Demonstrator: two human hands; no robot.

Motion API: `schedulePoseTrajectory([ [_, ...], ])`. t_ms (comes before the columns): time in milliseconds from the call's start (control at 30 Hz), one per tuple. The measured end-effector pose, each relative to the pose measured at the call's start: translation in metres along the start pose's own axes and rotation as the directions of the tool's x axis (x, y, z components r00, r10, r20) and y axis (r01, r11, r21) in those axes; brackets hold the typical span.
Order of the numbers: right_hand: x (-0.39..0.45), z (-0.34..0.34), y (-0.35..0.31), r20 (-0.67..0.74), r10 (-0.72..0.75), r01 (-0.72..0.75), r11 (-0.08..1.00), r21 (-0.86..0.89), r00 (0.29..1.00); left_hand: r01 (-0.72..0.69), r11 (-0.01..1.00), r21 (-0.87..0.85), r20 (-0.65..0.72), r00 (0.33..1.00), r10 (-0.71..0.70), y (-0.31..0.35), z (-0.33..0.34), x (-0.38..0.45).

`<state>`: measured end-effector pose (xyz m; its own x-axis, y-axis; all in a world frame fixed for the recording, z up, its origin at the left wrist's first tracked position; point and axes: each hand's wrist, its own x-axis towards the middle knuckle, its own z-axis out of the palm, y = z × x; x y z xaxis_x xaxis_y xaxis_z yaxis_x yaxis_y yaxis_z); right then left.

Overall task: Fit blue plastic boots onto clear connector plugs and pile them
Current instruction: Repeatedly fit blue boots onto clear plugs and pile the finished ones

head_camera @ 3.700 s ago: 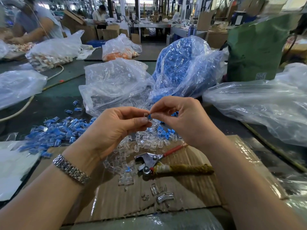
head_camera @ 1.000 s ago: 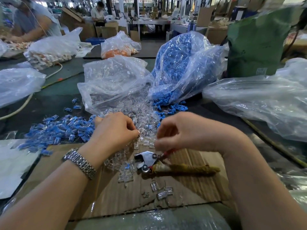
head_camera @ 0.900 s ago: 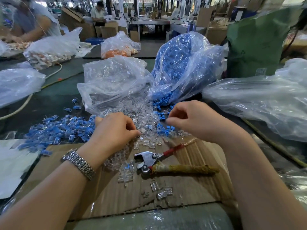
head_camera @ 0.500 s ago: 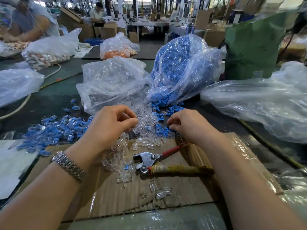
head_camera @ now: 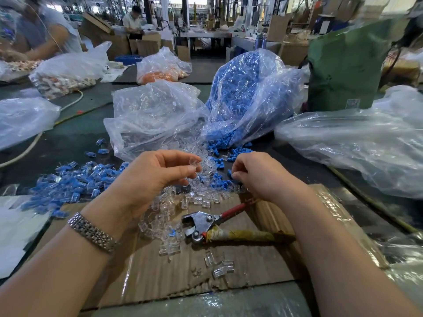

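My left hand (head_camera: 158, 177) is raised over the table's middle, pinching a clear connector plug (head_camera: 195, 163) between thumb and forefinger. My right hand (head_camera: 263, 175) rests knuckles-up on the loose blue boots (head_camera: 217, 178), its fingertips curled down onto one of them. Loose clear plugs (head_camera: 194, 199) lie scattered between both hands. A pile of fitted blue-and-clear pieces (head_camera: 73, 183) sits to the left. A clear bag of plugs (head_camera: 153, 117) and a bag of blue boots (head_camera: 247, 97) lie open behind.
Red-handled pliers (head_camera: 206, 223) lie on the cardboard sheet (head_camera: 206, 277) under my wrists. More plastic bags (head_camera: 357, 143) crowd the right and left. A green sack (head_camera: 348, 65) stands at the back right. Another person works at the far left.
My left hand has lifted from the plug pile with a clear plug in its fingers. My right hand has moved right and down onto the blue boots.
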<state>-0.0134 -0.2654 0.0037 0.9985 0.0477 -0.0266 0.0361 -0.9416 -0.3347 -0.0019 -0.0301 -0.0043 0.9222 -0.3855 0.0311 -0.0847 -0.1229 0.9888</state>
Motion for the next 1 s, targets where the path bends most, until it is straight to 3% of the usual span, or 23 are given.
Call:
schedulePoseTrajectory([
  [733, -0.001, 0.0, -0.003, 0.022, 0.006, -0.004, 0.992, -0.13, 1.0, -0.005, 1.0, 0.025, 0.003, 1.0, 0.005, -0.002, 0.001, 0.001],
  [833, -0.002, -0.003, 0.0, -0.117, -0.055, 0.067, 0.993, 0.095, 0.992, -0.013, 0.999, 0.034, 0.004, 1.0, 0.012, -0.002, 0.003, 0.001],
  [933, -0.009, -0.009, -0.007, -0.263, -0.151, 0.256, 0.866, 0.429, 0.953, -0.027, 0.998, 0.051, 0.0, 1.0, 0.027, -0.002, 0.005, 0.001],
  [1000, -0.013, -0.009, -0.016, -0.305, -0.209, 0.345, 0.784, 0.516, 0.929, -0.037, 0.998, 0.056, -0.006, 0.999, 0.037, -0.001, 0.007, 0.001],
])
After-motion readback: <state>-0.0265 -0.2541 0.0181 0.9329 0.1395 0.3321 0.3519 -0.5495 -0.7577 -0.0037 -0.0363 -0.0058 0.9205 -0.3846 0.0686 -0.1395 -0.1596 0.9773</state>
